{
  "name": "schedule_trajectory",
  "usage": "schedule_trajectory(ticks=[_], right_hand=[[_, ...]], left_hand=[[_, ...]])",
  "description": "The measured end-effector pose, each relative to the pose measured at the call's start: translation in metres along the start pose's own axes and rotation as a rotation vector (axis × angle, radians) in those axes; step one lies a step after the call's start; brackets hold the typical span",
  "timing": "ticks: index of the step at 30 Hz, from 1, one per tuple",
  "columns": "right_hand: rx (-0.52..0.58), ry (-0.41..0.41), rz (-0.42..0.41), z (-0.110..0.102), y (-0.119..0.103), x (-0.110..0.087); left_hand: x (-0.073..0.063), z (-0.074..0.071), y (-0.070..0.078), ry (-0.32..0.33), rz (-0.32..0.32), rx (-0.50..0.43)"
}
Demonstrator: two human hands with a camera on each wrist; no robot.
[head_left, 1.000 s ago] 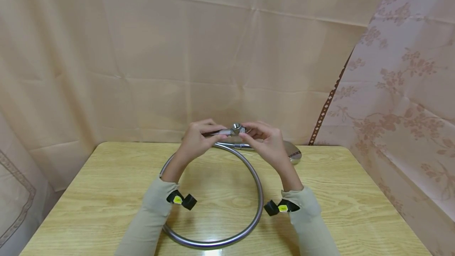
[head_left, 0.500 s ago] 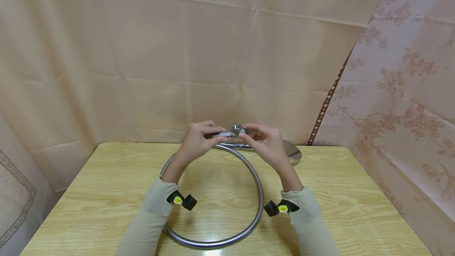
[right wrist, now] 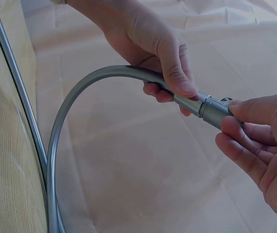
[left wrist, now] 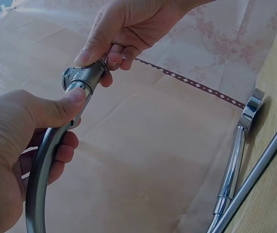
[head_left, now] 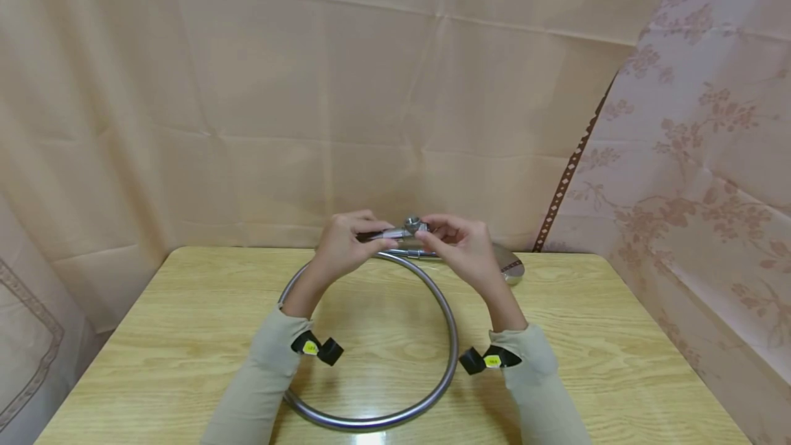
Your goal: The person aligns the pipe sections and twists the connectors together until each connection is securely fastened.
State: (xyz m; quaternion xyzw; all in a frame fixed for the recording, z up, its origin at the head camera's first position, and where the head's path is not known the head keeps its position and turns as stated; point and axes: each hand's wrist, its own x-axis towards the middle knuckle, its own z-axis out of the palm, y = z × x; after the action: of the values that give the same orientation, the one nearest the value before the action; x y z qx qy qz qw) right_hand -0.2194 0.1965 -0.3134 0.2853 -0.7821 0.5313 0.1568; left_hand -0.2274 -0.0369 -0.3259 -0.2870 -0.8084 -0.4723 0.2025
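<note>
In the head view, both hands meet over the far edge of the table around a short metal pipe fitting (head_left: pixel 412 225) with a round side opening facing up. My left hand (head_left: pixel 340 246) grips the end of a grey metal shower hose (left wrist: pixel 41 179), thumb on top and fingers curled underneath. From the other side, my right hand (head_left: pixel 462 246) pinches the fitting between thumb and fingers. The hose end and the fitting meet in line, as the right wrist view shows. Part of the fitting is hidden behind the right fingertips.
The hose loops over the wooden table (head_left: pixel 185 335) beneath both arms. A chrome shower head (head_left: pixel 510 268) lies at the back right, its handle (left wrist: pixel 232 165) leading to the hose. A beige curtain (head_left: pixel 371 88) hangs close behind the table, and a floral one (head_left: pixel 698 177) hangs at right.
The fitting's upward opening has tipped and dropped very slightly between the hands. Both hands keep the same hold and place; the hose loop and shower head lie still.
</note>
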Motion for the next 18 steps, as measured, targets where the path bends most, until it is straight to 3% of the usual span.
schedule_trajectory(ticks=[11,18], right_hand=[[0.006,-0.020,0.030,0.000,0.001,0.003],[0.035,-0.049,0.074,0.002,0.008,0.003]], left_hand=[[0.000,0.001,-0.003,0.011,0.015,0.020],[0.001,0.000,-0.012,-0.022,0.004,0.029]])
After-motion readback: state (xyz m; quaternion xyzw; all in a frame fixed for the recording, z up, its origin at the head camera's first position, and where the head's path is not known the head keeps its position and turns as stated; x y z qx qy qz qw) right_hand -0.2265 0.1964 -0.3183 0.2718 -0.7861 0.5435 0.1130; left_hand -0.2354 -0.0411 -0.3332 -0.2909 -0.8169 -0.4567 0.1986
